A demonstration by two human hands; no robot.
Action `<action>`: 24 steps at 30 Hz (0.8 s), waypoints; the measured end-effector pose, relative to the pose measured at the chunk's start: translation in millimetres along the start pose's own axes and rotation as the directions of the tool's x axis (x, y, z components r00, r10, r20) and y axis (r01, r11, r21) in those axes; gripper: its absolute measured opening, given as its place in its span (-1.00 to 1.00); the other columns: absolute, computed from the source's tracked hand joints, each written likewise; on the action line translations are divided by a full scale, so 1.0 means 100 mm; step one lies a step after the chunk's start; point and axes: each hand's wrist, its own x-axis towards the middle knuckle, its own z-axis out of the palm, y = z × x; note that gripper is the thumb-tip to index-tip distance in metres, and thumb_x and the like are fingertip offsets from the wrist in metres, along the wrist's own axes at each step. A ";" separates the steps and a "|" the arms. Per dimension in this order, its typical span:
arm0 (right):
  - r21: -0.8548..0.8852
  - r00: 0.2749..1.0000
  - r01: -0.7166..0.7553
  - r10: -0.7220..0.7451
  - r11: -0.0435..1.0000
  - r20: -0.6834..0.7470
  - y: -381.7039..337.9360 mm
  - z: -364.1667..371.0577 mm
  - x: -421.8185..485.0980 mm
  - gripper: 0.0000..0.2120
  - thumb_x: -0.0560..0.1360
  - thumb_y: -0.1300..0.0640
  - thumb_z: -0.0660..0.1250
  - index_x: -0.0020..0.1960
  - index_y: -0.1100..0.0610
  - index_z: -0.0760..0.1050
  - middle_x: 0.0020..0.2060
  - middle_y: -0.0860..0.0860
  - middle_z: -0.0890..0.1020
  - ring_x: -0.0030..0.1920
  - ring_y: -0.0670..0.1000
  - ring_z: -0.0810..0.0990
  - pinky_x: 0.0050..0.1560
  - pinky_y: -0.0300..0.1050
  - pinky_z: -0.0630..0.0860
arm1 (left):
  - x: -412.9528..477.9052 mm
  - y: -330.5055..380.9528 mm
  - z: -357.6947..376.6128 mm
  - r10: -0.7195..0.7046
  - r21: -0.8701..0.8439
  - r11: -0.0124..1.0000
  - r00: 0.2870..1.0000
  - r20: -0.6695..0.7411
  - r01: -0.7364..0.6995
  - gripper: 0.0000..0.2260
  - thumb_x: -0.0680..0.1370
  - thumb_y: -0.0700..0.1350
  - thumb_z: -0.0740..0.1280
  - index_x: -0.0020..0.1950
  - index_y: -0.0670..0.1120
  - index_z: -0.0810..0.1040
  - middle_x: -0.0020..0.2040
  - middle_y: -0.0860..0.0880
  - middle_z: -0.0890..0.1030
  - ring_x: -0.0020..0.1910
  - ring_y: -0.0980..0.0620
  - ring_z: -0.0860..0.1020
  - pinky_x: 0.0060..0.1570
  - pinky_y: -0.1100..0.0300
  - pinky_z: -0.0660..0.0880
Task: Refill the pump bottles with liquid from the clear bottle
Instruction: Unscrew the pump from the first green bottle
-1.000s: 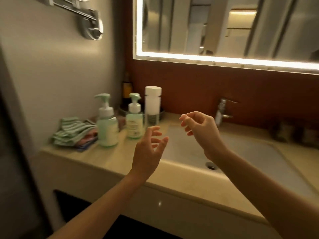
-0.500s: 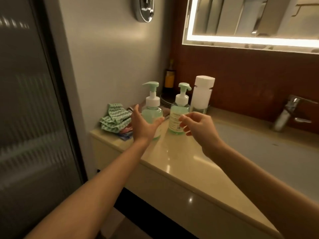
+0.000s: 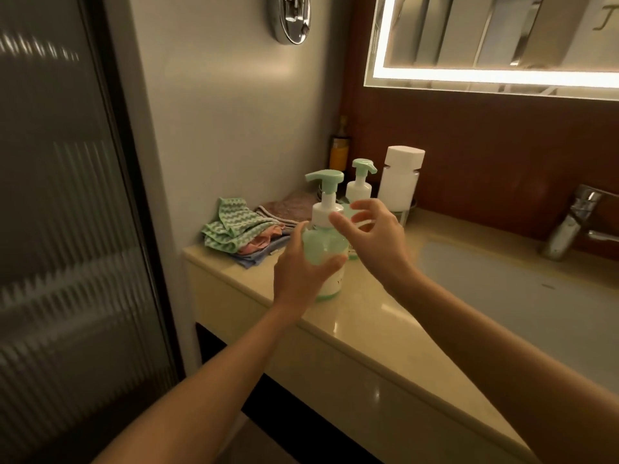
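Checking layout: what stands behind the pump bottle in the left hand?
A smaller pump bottle, its lower body covered by the right hand, and a white-capped clear bottle farther back. The counter directly behind the held bottle is hidden.

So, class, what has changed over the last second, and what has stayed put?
The left hand has reached forward and grips the near pump bottle, apparently drawing it closer. The right hand has moved in beside its collar, fingers spread, holding nothing. The far pump bottle, white-capped bottle and cloths stayed put.
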 end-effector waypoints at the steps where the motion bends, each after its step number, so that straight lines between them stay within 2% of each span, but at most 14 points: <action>1: -0.041 1.000 0.021 -0.022 0.999 -0.004 -0.02 0.02 0.01 -0.45 0.40 -0.18 0.36 0.26 0.10 0.38 0.08 0.00 0.50 0.05 -0.04 0.50 0.06 -0.11 0.51 | -0.05 0.03 0.01 0.002 0.021 1.000 1.000 0.004 -0.002 -0.32 0.34 0.08 0.48 0.38 -0.02 0.27 0.19 -0.01 0.51 0.14 0.00 0.50 -0.01 0.20 0.42; 4: -0.142 0.998 0.047 -0.051 0.989 -0.021 -0.08 0.07 0.07 -0.39 0.33 -0.24 0.39 0.23 0.10 0.39 0.11 0.02 0.45 0.08 -0.01 0.46 0.09 -0.07 0.50 | -0.13 0.09 0.01 -0.006 0.068 0.998 1.000 0.012 0.005 -0.27 0.34 0.11 0.47 0.41 -0.01 0.23 0.24 -0.01 0.50 0.19 -0.01 0.47 0.04 0.20 0.37; 7: -0.211 0.996 0.070 -0.080 0.975 -0.042 -0.11 0.08 0.12 -0.51 0.35 -0.15 0.42 0.13 0.13 0.44 0.02 0.01 0.46 0.02 -0.03 0.46 -0.02 -0.14 0.44 | -0.12 0.09 0.01 -0.010 0.057 0.998 1.000 0.010 0.009 -0.29 0.33 0.12 0.48 0.39 -0.01 0.27 0.22 -0.02 0.52 0.17 -0.03 0.50 0.06 0.12 0.43; 10: -0.122 0.997 0.076 -0.076 0.990 0.008 -0.09 0.06 0.13 -0.62 0.44 0.00 0.38 0.17 0.16 0.46 0.03 0.02 0.51 0.00 -0.03 0.49 -0.06 -0.20 0.42 | -0.13 0.10 0.01 -0.005 0.055 0.998 1.000 0.004 0.004 -0.32 0.34 0.11 0.48 0.37 -0.01 0.29 0.19 -0.02 0.53 0.13 -0.02 0.51 0.00 0.15 0.44; 13: 0.044 0.995 0.023 -0.027 0.999 0.099 -0.08 0.05 0.11 -0.66 0.49 0.11 0.30 0.25 0.17 0.45 0.13 0.07 0.55 0.06 -0.01 0.50 0.07 -0.11 0.48 | -0.13 0.09 0.02 0.008 0.052 0.999 1.000 0.008 -0.008 -0.32 0.35 0.12 0.46 0.37 -0.01 0.28 0.20 -0.01 0.53 0.14 -0.01 0.51 -0.02 0.21 0.41; 15: 0.108 0.993 -0.026 0.013 0.994 0.119 -0.09 0.06 0.12 -0.61 0.49 0.08 0.31 0.28 0.16 0.42 0.16 0.06 0.53 0.11 0.00 0.49 0.17 -0.02 0.47 | -0.12 0.08 0.03 0.006 0.062 0.998 1.000 0.008 -0.006 -0.31 0.35 0.13 0.46 0.39 -0.02 0.27 0.22 -0.02 0.51 0.16 -0.02 0.50 0.01 0.17 0.42; 19: -0.080 1.000 -0.005 0.006 0.997 0.012 -0.09 0.17 0.19 -0.46 0.37 -0.14 0.41 0.21 0.13 0.40 0.14 0.04 0.47 0.12 0.02 0.46 0.15 -0.02 0.48 | -0.13 0.08 0.02 0.008 0.076 0.997 1.000 0.012 -0.009 -0.28 0.35 0.11 0.46 0.41 -0.03 0.24 0.27 -0.03 0.49 0.20 -0.02 0.47 0.09 0.14 0.41; 21: -0.100 1.000 0.005 -0.008 0.995 -0.029 -0.09 0.19 0.21 -0.52 0.36 -0.09 0.44 0.15 0.14 0.41 0.10 0.05 0.47 0.08 0.01 0.46 0.10 -0.06 0.48 | -0.13 0.08 0.02 0.009 0.073 0.997 1.000 0.015 -0.010 -0.29 0.35 0.11 0.47 0.40 -0.02 0.25 0.25 -0.03 0.50 0.19 -0.03 0.48 0.09 0.12 0.42; 24: -0.028 1.000 0.012 -0.012 1.000 0.021 -0.07 0.18 0.20 -0.60 0.41 0.06 0.41 0.17 0.17 0.43 0.06 0.05 0.52 0.06 0.01 0.49 0.11 -0.05 0.50 | -0.12 0.07 0.02 0.000 0.055 0.998 1.000 0.007 0.000 -0.32 0.34 0.11 0.47 0.38 0.00 0.27 0.19 -0.01 0.53 0.13 -0.01 0.51 0.03 0.12 0.44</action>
